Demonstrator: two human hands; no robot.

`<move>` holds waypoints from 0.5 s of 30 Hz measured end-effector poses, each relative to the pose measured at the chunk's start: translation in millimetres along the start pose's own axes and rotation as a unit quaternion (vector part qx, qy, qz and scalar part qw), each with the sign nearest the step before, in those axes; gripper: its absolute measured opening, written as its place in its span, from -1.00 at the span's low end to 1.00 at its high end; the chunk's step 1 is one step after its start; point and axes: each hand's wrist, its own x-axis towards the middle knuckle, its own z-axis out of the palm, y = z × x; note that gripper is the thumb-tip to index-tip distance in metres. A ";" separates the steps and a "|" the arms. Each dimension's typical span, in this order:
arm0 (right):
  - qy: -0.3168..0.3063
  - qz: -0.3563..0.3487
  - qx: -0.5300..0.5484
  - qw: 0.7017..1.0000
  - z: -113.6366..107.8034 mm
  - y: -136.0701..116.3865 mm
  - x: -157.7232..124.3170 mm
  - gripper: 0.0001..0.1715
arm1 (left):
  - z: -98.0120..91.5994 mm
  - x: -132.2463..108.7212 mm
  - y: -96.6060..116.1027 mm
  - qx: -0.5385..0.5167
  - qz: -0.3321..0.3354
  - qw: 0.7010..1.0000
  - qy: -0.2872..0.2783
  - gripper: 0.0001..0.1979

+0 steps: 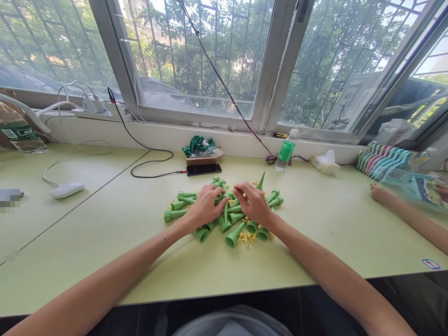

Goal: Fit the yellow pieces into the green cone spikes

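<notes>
A heap of green plastic cones (235,233) mixed with small yellow pieces (247,239) lies in the middle of the pale green table (140,261). Both my hands rest on top of the heap. My left hand (206,205) has its fingers curled down over the cones. My right hand (252,201) is also bent over the heap, its fingertips pinched near the left hand's. What the fingers grip is hidden. One cone (261,180) stands upright behind my right hand.
A black phone (203,169) and a small box with a green bag (200,148) lie behind the heap. A green bottle (286,154), a tissue pack (325,163), cables and a white mouse (67,189) are around. Another person's hand (381,194) is at the right.
</notes>
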 end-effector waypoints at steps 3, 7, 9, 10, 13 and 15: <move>0.004 -0.007 0.004 1.000 0.6 0.7 0.4 -0.85 | -0.4 -0.3 0.0 -0.017 -0.006 1.000 0.002 -0.73; 0.012 -0.015 0.009 1.000 1.1 1.5 0.9 -0.87 | -0.6 -0.6 0.1 -0.032 -0.001 0.999 0.009 -0.77; 0.015 -0.016 0.009 1.000 0.9 1.1 1.2 -0.87 | -1.3 0.0 1.2 -0.044 -0.001 0.999 0.016 -0.80; 0.016 -0.015 0.008 1.000 0.7 0.9 1.3 -0.87 | -1.9 0.5 2.0 -0.050 -0.003 0.998 0.022 -0.81; 0.017 -0.012 0.005 1.000 0.6 0.2 1.5 -0.87 | -4.7 2.1 5.2 -0.067 -0.009 0.997 0.044 -0.85; 0.018 -0.007 0.003 1.000 0.8 0.3 1.3 -0.87 | -6.5 3.1 7.1 -0.083 -0.013 0.995 0.057 -0.87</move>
